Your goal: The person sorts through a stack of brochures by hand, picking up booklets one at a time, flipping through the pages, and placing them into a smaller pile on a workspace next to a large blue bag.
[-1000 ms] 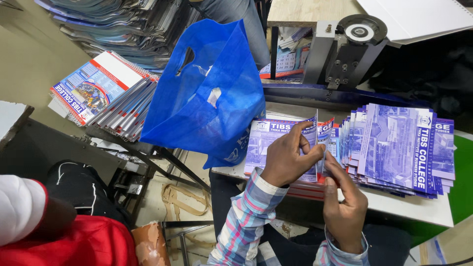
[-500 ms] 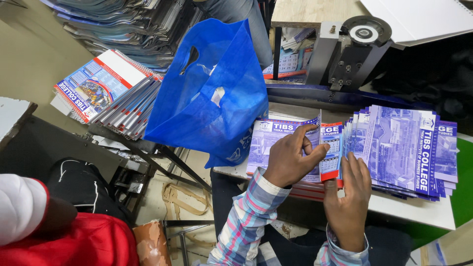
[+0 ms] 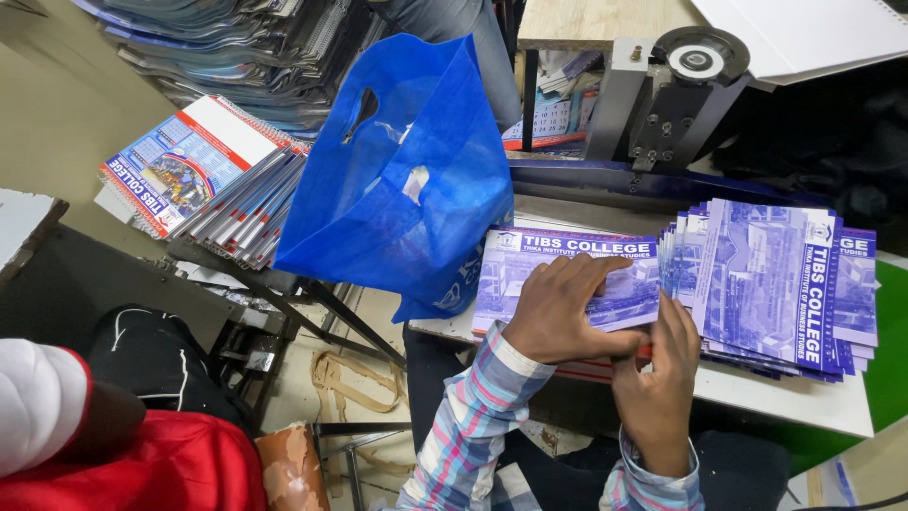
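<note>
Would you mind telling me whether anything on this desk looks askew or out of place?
Mostly the purple booklet stack beside the right hand: it is fanned out unevenly, not squared. The left hand presses a flat booklet. Nothing looks spilled or torn.

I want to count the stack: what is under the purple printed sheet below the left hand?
Under the purple printed sheet, beneath the left hand, a red-edged stack shows on the white table. The hands cover its depth.
</note>
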